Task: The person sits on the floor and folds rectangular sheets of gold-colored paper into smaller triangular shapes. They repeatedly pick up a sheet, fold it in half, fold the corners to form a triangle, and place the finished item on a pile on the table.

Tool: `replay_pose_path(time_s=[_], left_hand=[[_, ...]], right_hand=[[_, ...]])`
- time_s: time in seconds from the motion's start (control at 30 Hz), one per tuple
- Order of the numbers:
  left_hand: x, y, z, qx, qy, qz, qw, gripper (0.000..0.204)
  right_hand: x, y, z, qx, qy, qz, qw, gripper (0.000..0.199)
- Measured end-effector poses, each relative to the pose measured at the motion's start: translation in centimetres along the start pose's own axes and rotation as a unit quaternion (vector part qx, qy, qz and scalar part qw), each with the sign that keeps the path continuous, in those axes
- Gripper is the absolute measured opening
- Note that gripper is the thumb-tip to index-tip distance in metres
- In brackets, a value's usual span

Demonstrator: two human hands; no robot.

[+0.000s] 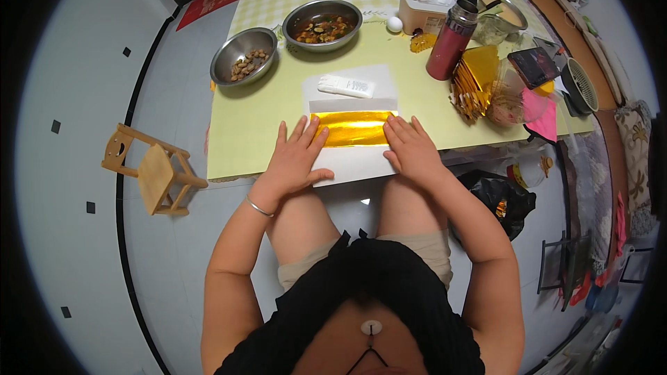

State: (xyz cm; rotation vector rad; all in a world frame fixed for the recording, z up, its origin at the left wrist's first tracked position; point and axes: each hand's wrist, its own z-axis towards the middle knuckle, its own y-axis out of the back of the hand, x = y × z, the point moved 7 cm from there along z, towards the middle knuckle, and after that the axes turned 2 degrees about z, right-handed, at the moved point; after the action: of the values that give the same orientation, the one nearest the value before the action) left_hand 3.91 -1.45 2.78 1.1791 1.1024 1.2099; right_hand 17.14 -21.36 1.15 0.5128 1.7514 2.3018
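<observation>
A shiny gold foil sheet (351, 129) lies flat across white paper (354, 163) at the table's near edge. My left hand (297, 155) rests on the paper's left side, its fingertips at the foil's left end and its fingers spread. Over the foil's right end lie the fingers of my right hand (415, 146), stretched out with the palm down. Just beyond the foil, a white tube-shaped packet (346, 86) lies on the paper. Neither hand grips anything.
A bowl of nuts (246, 62) and a bowl of food in broth (322, 26) stand far left. On the right are a red flask (452, 40), a stack of folded gold paper (478, 73) and a tissue box (423, 11). A small wooden chair (156, 170) stands left of the table.
</observation>
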Motion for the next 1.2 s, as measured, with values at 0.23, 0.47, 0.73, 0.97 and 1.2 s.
replay_pose_path(time_s=[0.23, 0.47, 0.73, 0.97, 1.2], left_hand=[[-5.0, -0.2, 3.5, -0.047, -0.065, -0.051, 0.995, 0.064], [-5.5, -0.2, 2.7, -0.135, -0.05, -0.063, 0.988, 0.063], [-5.1, 0.7, 3.0, -0.269, 0.062, -0.258, 0.926, 0.014], [-4.5, -0.4, 3.3, -0.303, 0.136, -0.285, 0.899, 0.015], [-3.7, -0.6, 4.6, -0.294, 0.184, -0.233, 0.908, 0.022]], right_hand=[[3.5, 0.7, 1.1, -0.065, 0.052, -0.155, 0.984, 0.042], [2.2, 1.8, 1.2, -0.073, 0.08, -0.086, 0.99, 0.013], [2.2, 1.7, 2.4, -0.126, -0.001, 0.176, 0.976, 0.011], [-2.5, 0.8, 3.1, -0.123, -0.097, 0.294, 0.943, 0.019], [-2.1, 0.7, 4.6, -0.13, -0.15, 0.243, 0.95, 0.02]])
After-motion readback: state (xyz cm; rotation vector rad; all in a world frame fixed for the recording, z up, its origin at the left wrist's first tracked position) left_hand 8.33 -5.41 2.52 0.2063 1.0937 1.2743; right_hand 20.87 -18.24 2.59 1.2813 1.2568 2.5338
